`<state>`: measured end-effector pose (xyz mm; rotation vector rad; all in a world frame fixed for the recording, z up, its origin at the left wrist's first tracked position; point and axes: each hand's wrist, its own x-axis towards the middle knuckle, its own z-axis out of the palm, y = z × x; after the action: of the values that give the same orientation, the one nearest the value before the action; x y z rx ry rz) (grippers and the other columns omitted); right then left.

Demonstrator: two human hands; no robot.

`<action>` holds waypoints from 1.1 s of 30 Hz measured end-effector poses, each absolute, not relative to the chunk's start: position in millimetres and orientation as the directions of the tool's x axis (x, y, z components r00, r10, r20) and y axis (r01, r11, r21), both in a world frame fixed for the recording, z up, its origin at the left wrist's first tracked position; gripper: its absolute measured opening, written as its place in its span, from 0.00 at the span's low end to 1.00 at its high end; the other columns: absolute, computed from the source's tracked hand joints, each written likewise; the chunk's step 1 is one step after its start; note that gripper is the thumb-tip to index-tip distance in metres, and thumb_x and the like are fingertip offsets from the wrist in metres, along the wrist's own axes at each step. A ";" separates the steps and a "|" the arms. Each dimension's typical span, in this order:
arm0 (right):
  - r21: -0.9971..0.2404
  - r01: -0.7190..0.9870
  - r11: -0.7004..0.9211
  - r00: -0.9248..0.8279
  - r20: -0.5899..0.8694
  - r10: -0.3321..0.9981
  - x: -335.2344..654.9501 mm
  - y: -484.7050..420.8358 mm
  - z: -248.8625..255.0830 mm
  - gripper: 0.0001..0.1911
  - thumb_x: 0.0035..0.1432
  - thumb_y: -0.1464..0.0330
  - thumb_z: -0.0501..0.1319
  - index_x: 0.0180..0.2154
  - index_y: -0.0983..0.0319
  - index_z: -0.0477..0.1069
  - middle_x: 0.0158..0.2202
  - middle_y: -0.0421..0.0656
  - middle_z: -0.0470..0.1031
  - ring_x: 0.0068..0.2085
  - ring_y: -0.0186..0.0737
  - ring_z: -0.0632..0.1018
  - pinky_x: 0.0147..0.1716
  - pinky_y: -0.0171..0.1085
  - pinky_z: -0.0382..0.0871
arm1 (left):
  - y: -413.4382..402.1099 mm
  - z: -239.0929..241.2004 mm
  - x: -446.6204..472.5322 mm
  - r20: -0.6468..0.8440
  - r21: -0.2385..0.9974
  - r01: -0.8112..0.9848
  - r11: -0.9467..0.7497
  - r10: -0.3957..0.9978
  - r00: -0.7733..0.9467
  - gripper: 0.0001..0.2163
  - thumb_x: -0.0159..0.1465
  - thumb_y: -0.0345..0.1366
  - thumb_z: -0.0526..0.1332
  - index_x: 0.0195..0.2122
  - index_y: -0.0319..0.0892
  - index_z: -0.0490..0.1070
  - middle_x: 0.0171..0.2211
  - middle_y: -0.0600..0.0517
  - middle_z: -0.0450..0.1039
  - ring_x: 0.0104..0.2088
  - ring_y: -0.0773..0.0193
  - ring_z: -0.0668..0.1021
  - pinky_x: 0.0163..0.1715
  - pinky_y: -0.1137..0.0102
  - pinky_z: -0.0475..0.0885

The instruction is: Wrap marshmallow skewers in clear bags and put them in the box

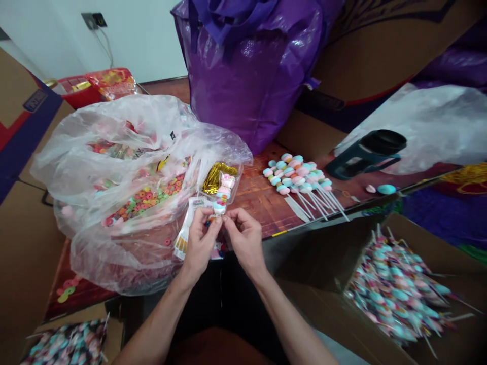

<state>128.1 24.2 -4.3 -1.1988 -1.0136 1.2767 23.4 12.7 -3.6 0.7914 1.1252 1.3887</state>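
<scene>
A marshmallow skewer (221,195) in a clear printed wrapper stands up between my hands, pink, white and blue. My left hand (201,237) pinches the lower end of its wrapper. Close beside it, my right hand (244,234) has thumb and fingertips pressed together at the same spot; any tie or stick between them is too small to make out. Just behind the skewer lies a clear tray of gold twist ties (213,177). Flat printed bags (186,230) are fanned out by my left hand. Several unwrapped marshmallow skewers (299,175) lie on the table to the right.
Large clear plastic bags (129,197) with ring candies cover the left of the table (262,213). At the back stands a purple bag (247,76). A dark tumbler (367,154) lies on the right. Boxes of wrapped skewers (399,289) sit below on both sides.
</scene>
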 end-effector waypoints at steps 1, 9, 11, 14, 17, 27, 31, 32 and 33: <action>-0.987 -0.144 -0.073 0.070 -0.084 0.994 127.9 22.8 -4.8 0.11 0.57 0.61 0.64 0.29 0.60 0.69 0.25 0.37 0.70 0.26 0.34 0.69 0.26 0.33 0.65 | 12.7 -4.8 24.8 -0.135 0.939 -0.334 0.077 0.979 -0.151 0.12 0.58 0.40 0.70 0.37 0.43 0.69 0.28 0.57 0.68 0.25 0.71 0.66 0.25 0.76 0.61; -0.892 -0.414 -0.183 -0.046 -0.180 0.983 129.5 15.7 -9.5 0.13 0.56 0.60 0.66 0.30 0.59 0.65 0.25 0.34 0.65 0.25 0.31 0.63 0.25 0.31 0.59 | 14.5 4.1 26.9 -0.268 0.827 -0.509 0.239 0.963 0.018 0.18 0.57 0.46 0.71 0.28 0.40 0.65 0.20 0.60 0.61 0.18 0.77 0.55 0.18 0.79 0.51; -0.880 -0.433 -0.198 -0.117 -0.163 0.980 135.8 14.9 -10.0 0.14 0.56 0.59 0.66 0.31 0.59 0.65 0.28 0.36 0.66 0.26 0.31 0.65 0.26 0.31 0.60 | 15.0 12.7 22.0 -0.346 0.727 -0.572 0.380 0.922 0.174 0.19 0.54 0.44 0.74 0.29 0.40 0.63 0.19 0.61 0.59 0.17 0.78 0.52 0.17 0.80 0.48; -0.931 -0.337 -0.140 -0.193 -0.077 0.978 146.8 14.9 -9.3 0.13 0.60 0.58 0.64 0.33 0.58 0.65 0.30 0.37 0.65 0.29 0.33 0.66 0.27 0.32 0.61 | 15.3 20.5 17.0 -0.395 0.626 -0.577 0.525 0.851 0.346 0.22 0.50 0.42 0.76 0.31 0.41 0.63 0.18 0.63 0.56 0.17 0.79 0.50 0.15 0.82 0.45; -0.994 -0.111 -0.022 -0.189 0.000 0.982 152.5 15.2 -8.4 0.11 0.65 0.59 0.59 0.34 0.57 0.63 0.29 0.36 0.64 0.29 0.34 0.66 0.27 0.32 0.61 | 13.4 17.6 19.5 -0.395 0.689 -0.535 0.488 0.873 0.288 0.21 0.52 0.45 0.75 0.33 0.41 0.64 0.19 0.62 0.58 0.17 0.78 0.52 0.15 0.81 0.47; -0.983 0.162 0.089 -0.092 0.074 0.993 149.4 11.6 1.0 0.08 0.66 0.66 0.54 0.32 0.57 0.61 0.27 0.35 0.66 0.27 0.34 0.68 0.28 0.34 0.62 | 3.1 5.3 29.5 -0.222 0.924 -0.333 0.188 0.973 -0.067 0.14 0.55 0.44 0.73 0.36 0.39 0.79 0.28 0.53 0.74 0.29 0.68 0.73 0.29 0.75 0.68; -0.928 0.271 0.255 -0.045 0.252 0.967 154.2 7.3 -3.2 0.10 0.69 0.68 0.51 0.40 0.58 0.71 0.34 0.41 0.75 0.33 0.37 0.75 0.34 0.36 0.69 | 14.9 13.9 27.1 -0.411 0.743 -0.565 0.360 0.911 0.040 0.18 0.45 0.41 0.79 0.30 0.36 0.76 0.20 0.61 0.61 0.18 0.79 0.58 0.17 0.80 0.53; -0.875 0.341 0.343 -0.044 0.350 0.936 156.5 6.9 -5.6 0.12 0.69 0.70 0.50 0.43 0.58 0.73 0.39 0.44 0.77 0.38 0.39 0.77 0.38 0.38 0.71 | 17.4 15.7 27.0 -0.443 0.695 -0.602 0.392 0.894 0.071 0.19 0.43 0.39 0.79 0.30 0.36 0.75 0.20 0.62 0.59 0.17 0.80 0.57 0.17 0.80 0.52; -0.807 0.410 0.424 -0.057 0.442 0.895 159.0 7.0 -8.1 0.15 0.69 0.72 0.50 0.47 0.58 0.74 0.43 0.47 0.78 0.42 0.41 0.78 0.42 0.40 0.72 | 19.0 17.2 27.3 -0.466 0.660 -0.625 0.416 0.880 0.094 0.20 0.42 0.38 0.80 0.30 0.36 0.74 0.20 0.62 0.58 0.17 0.81 0.57 0.16 0.81 0.51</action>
<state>159.0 7.0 -8.1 -1.1570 -1.6592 0.5954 27.3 19.0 17.2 0.3280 0.9446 1.1467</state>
